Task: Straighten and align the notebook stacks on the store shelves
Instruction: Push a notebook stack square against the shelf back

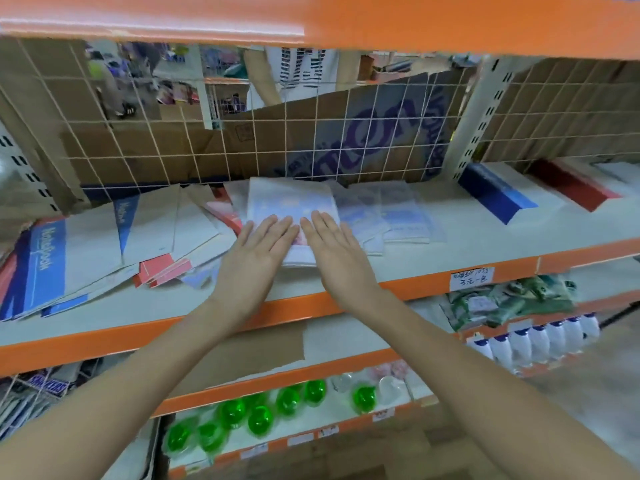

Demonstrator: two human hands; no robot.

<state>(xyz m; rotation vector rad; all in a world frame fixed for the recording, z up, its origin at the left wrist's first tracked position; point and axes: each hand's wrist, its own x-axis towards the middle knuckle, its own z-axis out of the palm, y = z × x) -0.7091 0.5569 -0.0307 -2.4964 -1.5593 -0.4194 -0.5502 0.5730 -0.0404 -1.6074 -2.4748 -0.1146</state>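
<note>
A stack of pale blue-and-white notebooks [290,199] lies mid-shelf on the white shelf board [485,233]. My left hand [258,251] and my right hand [332,247] lie flat side by side on its near half, fingers straight and pointing toward the back. To the right, more pale blue notebooks [391,216] are fanned out loosely. To the left, large white and blue "NoteBook" pads [86,258] and red-edged ones [162,270] sprawl in a crooked heap.
A white wire grid [242,133] backed by cardboard closes the shelf's rear. Blue [491,194] and red [568,185] books lie at the right. An orange beam [415,15] hangs overhead. Lower shelves hold green capsules [259,417] and white bottles [540,341].
</note>
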